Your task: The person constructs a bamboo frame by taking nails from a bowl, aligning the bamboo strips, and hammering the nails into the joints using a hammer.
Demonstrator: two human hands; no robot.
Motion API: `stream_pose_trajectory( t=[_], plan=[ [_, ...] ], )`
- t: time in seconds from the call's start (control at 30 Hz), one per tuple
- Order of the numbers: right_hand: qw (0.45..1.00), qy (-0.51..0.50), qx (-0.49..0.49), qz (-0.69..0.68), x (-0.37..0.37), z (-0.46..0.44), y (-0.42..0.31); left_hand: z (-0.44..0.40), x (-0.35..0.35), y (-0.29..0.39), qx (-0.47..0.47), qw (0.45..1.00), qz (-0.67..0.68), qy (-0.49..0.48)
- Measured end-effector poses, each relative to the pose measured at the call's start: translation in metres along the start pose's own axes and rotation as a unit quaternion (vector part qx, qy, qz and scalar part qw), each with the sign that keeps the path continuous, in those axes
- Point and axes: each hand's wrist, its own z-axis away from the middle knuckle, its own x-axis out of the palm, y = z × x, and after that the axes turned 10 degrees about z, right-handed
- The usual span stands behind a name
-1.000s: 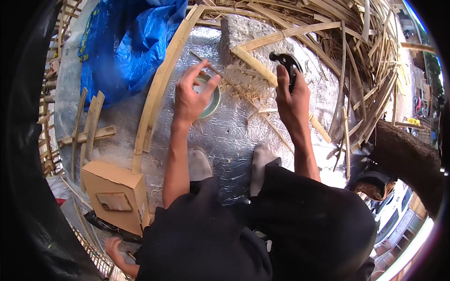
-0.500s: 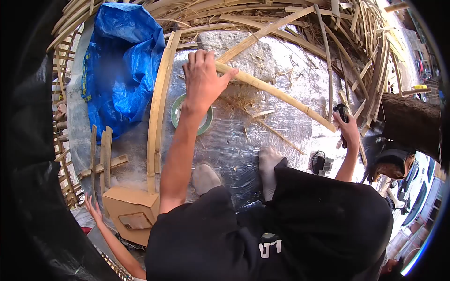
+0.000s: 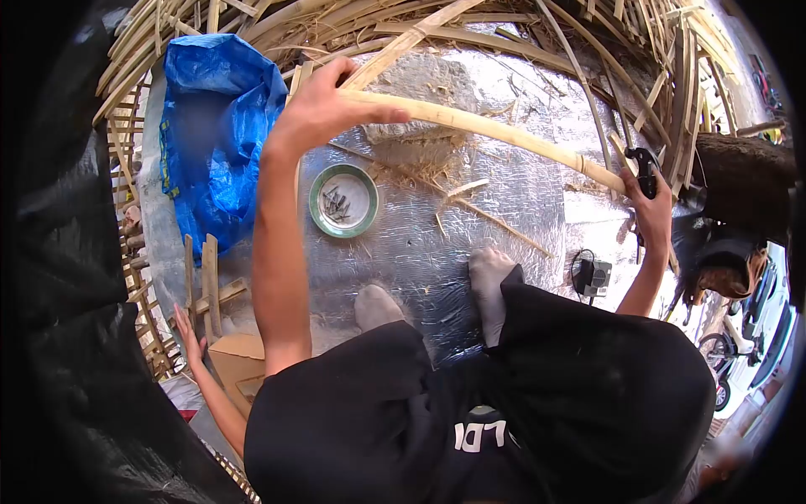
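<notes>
Crinkled silver sheeting (image 3: 411,227) covers the floor around a green-rimmed dish (image 3: 374,207) of what look like nails (image 3: 336,204). Split bamboo (image 3: 336,32) is heaped beyond the dish; a blue tarp (image 3: 231,172) lies to its left, and a rough stone block (image 3: 432,84) sits beyond it to the right. Another person's hand (image 3: 190,338) shows nearer than the dish, to the left.

The bamboo strip (image 3: 504,134) runs from just beyond the dish well out to its right. The left hand (image 3: 323,109) half closes on its near-dish end, thumb stretched along it; the right hand (image 3: 649,206) wraps a hammer (image 3: 645,172) and seems to touch the far end. The step looks like two-handed positioning; shifting it calls for both ends moving together.
</notes>
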Motion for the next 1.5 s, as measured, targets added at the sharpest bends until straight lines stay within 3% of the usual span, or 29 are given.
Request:
stream_pose_trajectory(
  t=[0.03,0.13,0.23,0.27,0.47,0.57,0.63,0.77,0.83,0.97,1.5],
  plan=[
    [1.0,0.011,-0.01,-0.003,-0.002,0.0,-0.009,0.015,-0.009,0.003,0.022,0.999,0.003,0.032],
    [0.999,0.016,-0.017,-0.037,0.014,0.011,-0.04,0.066,-0.029,-0.03,-0.031,0.993,0.11,0.044],
    [0.994,0.004,-0.073,-0.076,0.047,0.016,-0.082,0.128,-0.038,-0.053,-0.044,0.968,0.201,0.147],
    [0.991,-0.044,-0.075,-0.102,0.06,0.011,-0.093,0.148,-0.04,-0.061,-0.072,0.962,0.192,0.181],
    [0.952,-0.111,-0.242,-0.152,0.127,-0.035,-0.153,0.216,-0.05,-0.137,-0.167,0.938,0.111,0.284],
    [0.97,-0.045,-0.204,-0.129,0.141,-0.055,-0.143,0.218,-0.041,-0.149,-0.177,0.929,0.102,0.309],
    [0.967,-0.098,-0.109,-0.207,0.141,-0.061,-0.126,0.217,-0.034,-0.16,-0.146,0.922,0.15,0.325],
    [0.956,-0.202,0.011,-0.21,0.14,-0.059,-0.106,0.22,-0.028,-0.172,-0.142,0.924,0.136,0.328],
    [0.918,-0.246,0.006,-0.311,0.147,-0.051,-0.106,0.223,-0.027,-0.174,-0.143,0.915,0.149,0.346],
    [0.886,-0.25,0.031,-0.389,0.159,-0.035,-0.121,0.227,-0.027,-0.184,-0.148,0.917,0.127,0.349],
    [0.897,-0.202,0.047,-0.391,0.178,-0.047,-0.113,0.226,-0.017,-0.196,-0.141,0.912,0.117,0.367]
  ],
)
